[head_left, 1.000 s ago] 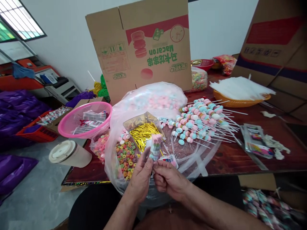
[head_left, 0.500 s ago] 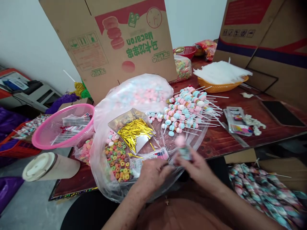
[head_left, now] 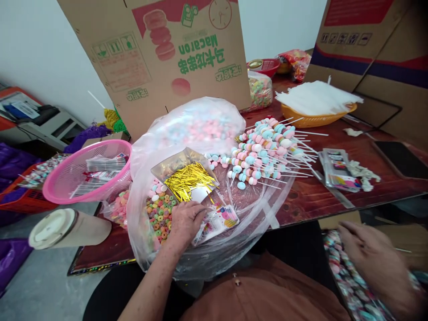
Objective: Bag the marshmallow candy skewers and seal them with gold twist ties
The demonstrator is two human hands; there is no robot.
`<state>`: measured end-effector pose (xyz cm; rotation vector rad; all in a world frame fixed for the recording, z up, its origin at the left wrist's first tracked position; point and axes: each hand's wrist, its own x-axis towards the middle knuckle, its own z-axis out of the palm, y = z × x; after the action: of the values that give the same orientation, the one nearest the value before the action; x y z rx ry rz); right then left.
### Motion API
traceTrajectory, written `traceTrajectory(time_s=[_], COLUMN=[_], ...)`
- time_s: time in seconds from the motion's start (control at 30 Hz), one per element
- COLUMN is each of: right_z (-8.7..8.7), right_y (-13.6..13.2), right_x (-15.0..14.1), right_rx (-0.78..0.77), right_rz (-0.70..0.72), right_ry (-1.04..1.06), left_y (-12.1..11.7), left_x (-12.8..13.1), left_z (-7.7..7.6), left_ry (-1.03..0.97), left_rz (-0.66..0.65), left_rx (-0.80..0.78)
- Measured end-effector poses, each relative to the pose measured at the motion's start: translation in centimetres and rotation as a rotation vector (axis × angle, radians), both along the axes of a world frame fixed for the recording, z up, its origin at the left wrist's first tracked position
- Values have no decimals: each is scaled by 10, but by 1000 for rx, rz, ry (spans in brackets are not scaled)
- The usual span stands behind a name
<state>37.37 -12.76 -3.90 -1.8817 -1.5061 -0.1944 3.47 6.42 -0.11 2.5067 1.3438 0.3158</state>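
My left hand (head_left: 187, 218) is over the near end of the printed plastic bags (head_left: 222, 220), beside colourful ring candies (head_left: 160, 213). Its fingers are curled together; whatever may be between them is hidden. Just beyond lies an opened pouch of gold twist ties (head_left: 190, 180). On the far right my right hand (head_left: 371, 254), smeared by motion, hangs over a carton of bagged candy skewers (head_left: 344, 272); whether it grips anything does not show. Unwrapped skewers of pink, blue and white marshmallow-like candies (head_left: 257, 154) are piled on clear plastic, white sticks pointing right.
A pink basket (head_left: 50, 185) with flat packets and a lidded paper cup (head_left: 90, 228) stand at left. A macaron carton (head_left: 200, 93) rises behind a bulky candy bag (head_left: 200, 118). At right are a yellow basket (head_left: 310, 119), more printed bags (head_left: 337, 171) and a phone (head_left: 401, 158).
My right hand has gone from the middle, where it held a bagged candy skewer, down right to the carton. My left hand has moved left and slightly up, onto the bags.
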Motion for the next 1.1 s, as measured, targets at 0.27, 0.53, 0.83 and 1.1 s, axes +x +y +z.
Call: traceTrajectory(time_s=[0.27,0.53,0.83,1.1], right_z=[54,46,46,57], right_y=[141,134,167,210], right_x=[-174,-167,-132,-62], right_rx=[-92,-181,-160,-311], right_rz=[799,684,413,62], right_ry=[470,604,174,-427], left_y=[-23,-34,-34,-30], left_x=[-6,2,3,-24], left_z=[45,20,6,6], left_ry=[-240,-408,-426,-538], left_rz=[-109,146,-8,15], left_rx=[-149,-329,-91,190])
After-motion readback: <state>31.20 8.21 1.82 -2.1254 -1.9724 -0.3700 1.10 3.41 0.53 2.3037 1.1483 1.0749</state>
